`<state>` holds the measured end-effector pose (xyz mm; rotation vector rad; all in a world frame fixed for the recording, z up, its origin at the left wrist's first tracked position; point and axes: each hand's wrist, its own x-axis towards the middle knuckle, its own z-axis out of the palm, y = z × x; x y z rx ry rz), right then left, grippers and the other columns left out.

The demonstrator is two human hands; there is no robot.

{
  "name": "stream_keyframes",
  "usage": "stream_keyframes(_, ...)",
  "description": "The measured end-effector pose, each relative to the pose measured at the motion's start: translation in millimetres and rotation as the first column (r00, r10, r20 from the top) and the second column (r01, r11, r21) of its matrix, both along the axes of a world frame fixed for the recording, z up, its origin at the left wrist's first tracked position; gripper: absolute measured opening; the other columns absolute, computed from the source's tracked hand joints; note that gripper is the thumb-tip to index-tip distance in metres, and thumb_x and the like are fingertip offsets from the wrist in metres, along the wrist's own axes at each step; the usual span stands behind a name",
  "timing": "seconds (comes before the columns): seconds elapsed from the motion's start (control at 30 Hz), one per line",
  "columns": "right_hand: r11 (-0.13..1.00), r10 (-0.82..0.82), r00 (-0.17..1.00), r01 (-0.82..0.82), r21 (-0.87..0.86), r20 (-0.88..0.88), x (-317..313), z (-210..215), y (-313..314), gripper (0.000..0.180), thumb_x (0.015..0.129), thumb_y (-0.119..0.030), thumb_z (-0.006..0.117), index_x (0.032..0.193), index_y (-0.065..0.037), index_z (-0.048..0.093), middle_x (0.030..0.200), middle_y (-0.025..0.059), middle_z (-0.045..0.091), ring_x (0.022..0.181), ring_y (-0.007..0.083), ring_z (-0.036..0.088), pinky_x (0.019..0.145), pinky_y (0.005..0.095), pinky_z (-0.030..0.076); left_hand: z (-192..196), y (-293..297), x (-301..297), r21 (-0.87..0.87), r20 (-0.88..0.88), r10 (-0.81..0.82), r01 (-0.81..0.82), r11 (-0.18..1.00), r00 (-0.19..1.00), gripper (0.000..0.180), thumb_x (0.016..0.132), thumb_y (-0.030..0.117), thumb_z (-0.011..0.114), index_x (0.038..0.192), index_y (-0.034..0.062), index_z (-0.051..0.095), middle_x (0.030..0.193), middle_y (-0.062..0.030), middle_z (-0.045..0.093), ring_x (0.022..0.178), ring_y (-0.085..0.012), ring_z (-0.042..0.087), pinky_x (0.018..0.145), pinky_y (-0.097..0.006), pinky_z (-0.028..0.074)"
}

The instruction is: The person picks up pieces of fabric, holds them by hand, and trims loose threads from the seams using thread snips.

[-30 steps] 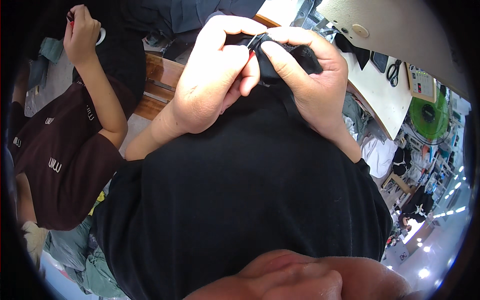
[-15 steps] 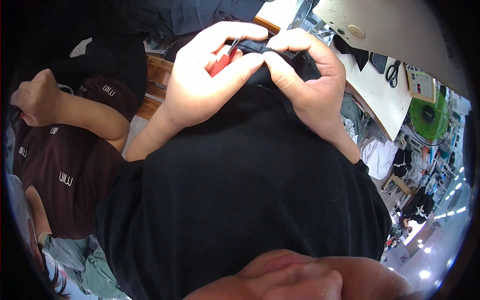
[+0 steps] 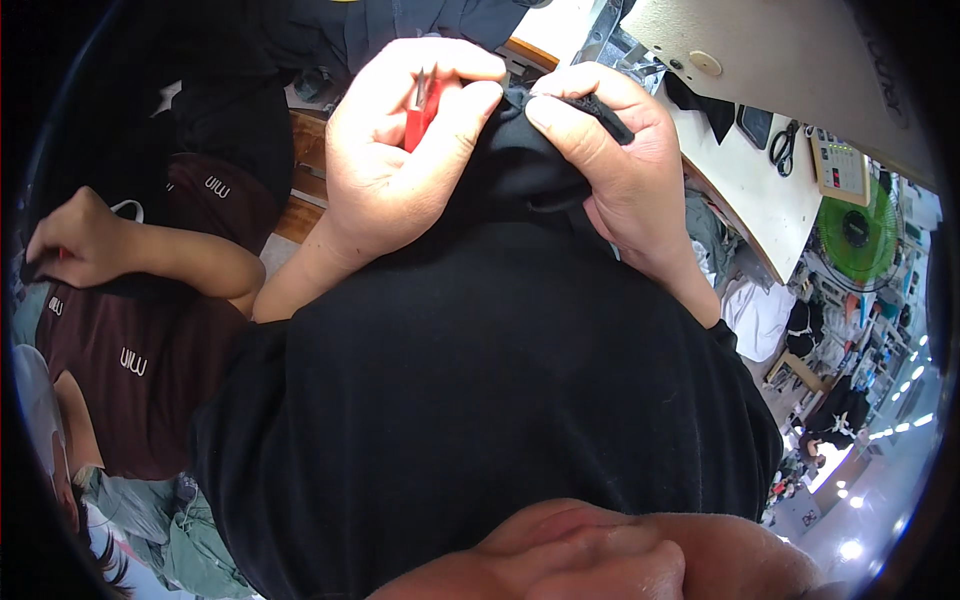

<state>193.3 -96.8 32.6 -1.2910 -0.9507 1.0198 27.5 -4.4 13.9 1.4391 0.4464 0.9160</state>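
My left hand [image 3: 385, 160] is closed, with a pair of red-handled thread snips [image 3: 416, 122] tucked in its palm, their metal tips pointing up. Its thumb and forefinger pinch together at the left edge of a piece of black fabric [image 3: 525, 155]; whether they grip the cloth cannot be made out. Opposite it, my right hand [image 3: 630, 165] pinches the same fabric between thumb and forefinger. A folded, thicker band of the cloth sticks out past the right fingers, and the rest hangs below, blending into my black shirt.
A pale sewing machine body [image 3: 770, 60] overhangs the white table [image 3: 740, 190] at the right. Black scissors [image 3: 784, 148] and a control panel [image 3: 840, 165] lie beyond, near a green fan [image 3: 858, 230]. A co-worker's arm [image 3: 190, 255] is close on my left. Dark cloth [image 3: 400, 25] is heaped at the far side.
My left hand has moved slightly left, and the snips have turned more upright in it. The black fabric has shifted between my hands. The co-worker's hand at the left has lowered.
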Motion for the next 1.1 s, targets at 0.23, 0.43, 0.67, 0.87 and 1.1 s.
stream_keyframes(0.23, 0.994, -0.1, 0.994, 0.101, 0.03, -0.045, -2, -4, 1, 0.011, 0.089, -0.008, 0.067, 0.096, 0.0, 0.069, 0.091, 0.0013, 0.067, 0.085, 0.0062, 0.061, 0.079, 0.021, 0.047, 10, -3, -4, -0.215, -0.023, -0.332, 0.32, 0.923, 0.943, 0.046, 0.097, 0.017, 0.039, 0.14, 0.0026, 0.035, 0.067, -0.0061, 0.053, 0.043, -0.0031, 0.033, 0.044, -0.015, 0.03)
stream_keyframes(0.43, 0.984, -0.131, 0.99, 0.123, 0.126, 0.055, -1, -9, 3, 0.01, 0.089, -0.006, 0.068, 0.096, 0.001, 0.069, 0.09, 0.0018, 0.068, 0.082, 0.0062, 0.062, 0.076, 0.02, 0.048, 6, 0, -1, -0.191, -0.056, -0.336, 0.321, 0.928, 0.94, 0.042, 0.101, 0.02, 0.037, 0.141, 0.0045, 0.035, 0.067, -0.0064, 0.053, 0.039, -0.0029, 0.031, 0.041, -0.015, 0.029)
stream_keyframes(0.67, 0.981, -0.14, 0.976, 0.114, 0.154, 0.165, 0, -4, 4, 0.012, 0.088, -0.005, 0.068, 0.098, 0.001, 0.07, 0.092, 0.004, 0.07, 0.085, 0.008, 0.064, 0.078, 0.0214, 0.049, 15, 1, 0, -0.287, -0.031, -0.335, 0.313, 0.905, 0.942, 0.037, 0.101, 0.015, 0.038, 0.136, 0.0044, 0.039, 0.067, 0.0003, 0.053, 0.053, -0.0014, 0.038, 0.051, -0.016, 0.031)
stream_keyframes(0.87, 0.981, -0.141, 0.926, 0.082, 0.178, 0.349, -3, 3, 2, 0.012, 0.087, -0.004, 0.069, 0.098, 0.001, 0.07, 0.092, 0.0058, 0.071, 0.086, 0.0113, 0.066, 0.08, 0.0232, 0.05, 11, -2, -2, -0.281, -0.032, -0.305, 0.284, 0.917, 0.952, 0.034, 0.101, 0.012, 0.039, 0.133, 0.003, 0.04, 0.065, 0.0006, 0.051, 0.053, -0.0017, 0.038, 0.051, -0.017, 0.03)
stream_keyframes(1.1, 0.969, -0.143, 0.894, 0.039, 0.242, 0.425, -5, 1, 3, 0.009, 0.085, -0.003, 0.07, 0.094, 0.001, 0.07, 0.092, 0.0065, 0.071, 0.087, 0.0131, 0.066, 0.082, 0.0245, 0.049, 10, -4, -3, -0.2, -0.02, -0.282, 0.272, 0.941, 0.959, 0.03, 0.099, 0.006, 0.04, 0.129, 0.0021, 0.041, 0.064, 0.0005, 0.049, 0.053, -0.002, 0.039, 0.052, -0.017, 0.03)
